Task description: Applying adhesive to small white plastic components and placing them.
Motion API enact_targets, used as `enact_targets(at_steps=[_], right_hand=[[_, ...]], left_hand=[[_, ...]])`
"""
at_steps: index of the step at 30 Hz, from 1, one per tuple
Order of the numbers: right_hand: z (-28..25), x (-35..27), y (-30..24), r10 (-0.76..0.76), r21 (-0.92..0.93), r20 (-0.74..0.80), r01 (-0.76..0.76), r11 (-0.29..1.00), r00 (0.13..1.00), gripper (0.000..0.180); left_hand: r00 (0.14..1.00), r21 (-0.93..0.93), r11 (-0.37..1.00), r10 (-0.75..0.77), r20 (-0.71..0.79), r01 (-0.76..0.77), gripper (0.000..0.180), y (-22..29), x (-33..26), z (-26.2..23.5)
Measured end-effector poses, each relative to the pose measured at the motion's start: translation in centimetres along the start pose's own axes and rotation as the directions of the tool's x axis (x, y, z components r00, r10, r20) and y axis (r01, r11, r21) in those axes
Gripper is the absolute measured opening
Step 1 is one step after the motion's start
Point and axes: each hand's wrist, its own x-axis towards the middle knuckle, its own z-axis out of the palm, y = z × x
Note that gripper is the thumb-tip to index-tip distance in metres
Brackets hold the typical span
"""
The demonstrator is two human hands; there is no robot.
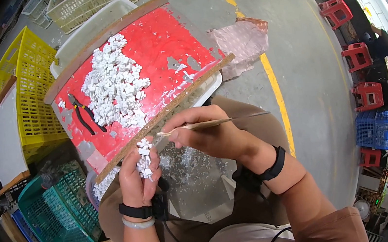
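Just below centre, your left hand (140,175) is curled around a cluster of small white plastic parts (145,158), gripping them upright with the top pieces poking out above your fingers. At about two o'clock from it, your right hand (202,132) pinches a thin stick-like tool (213,122), whose near tip points down toward the cluster and whose far end runs out toward three o'clock. Under both hands lies a sheet of clear plastic (191,179) sprinkled with white scraps. At eleven o'clock from your hands sits a red board (165,44) with wooden edges, bearing a big heap of white parts (113,83) and a pair of black-handled pliers (84,114). Farther out at nine o'clock stands a yellow crate (23,79), at seven o'clock a green basket (60,206). Red stools (359,54) stand well apart at two o'clock.
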Motion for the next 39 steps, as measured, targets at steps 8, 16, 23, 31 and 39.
enact_targets(at_steps=[8,16,23,31,39], right_hand=[[0.3,-0.3,0.1,0.026,-0.034,0.027,-0.026,0.999,0.999,0.017],[0.7,-0.7,-0.1,0.026,-0.062,-0.03,-0.028,0.998,0.999,0.018],[1.2,-1.1,0.0,0.127,0.089,-0.053,-0.122,0.989,0.99,0.016],[1.6,-1.4,0.1,0.02,-0.011,0.015,-0.02,1.0,1.0,0.018],[2.0,-1.9,0.4,-0.023,-0.119,0.023,0.026,0.993,0.999,0.019]], left_hand=[[1.0,-0.034,0.999,-0.01,0.022,0.011,0.039,0.2,-0.2,0.0],[0.99,0.122,0.982,0.141,0.028,-0.144,0.035,-0.2,-1.0,0.8],[0.954,0.239,0.925,0.297,0.031,-0.296,0.036,-1.0,-1.1,0.6],[0.957,0.277,0.916,0.284,0.058,-0.289,0.031,-0.8,-1.0,0.3],[0.954,0.287,0.91,0.298,0.044,-0.298,0.029,-0.7,-1.3,1.2]])
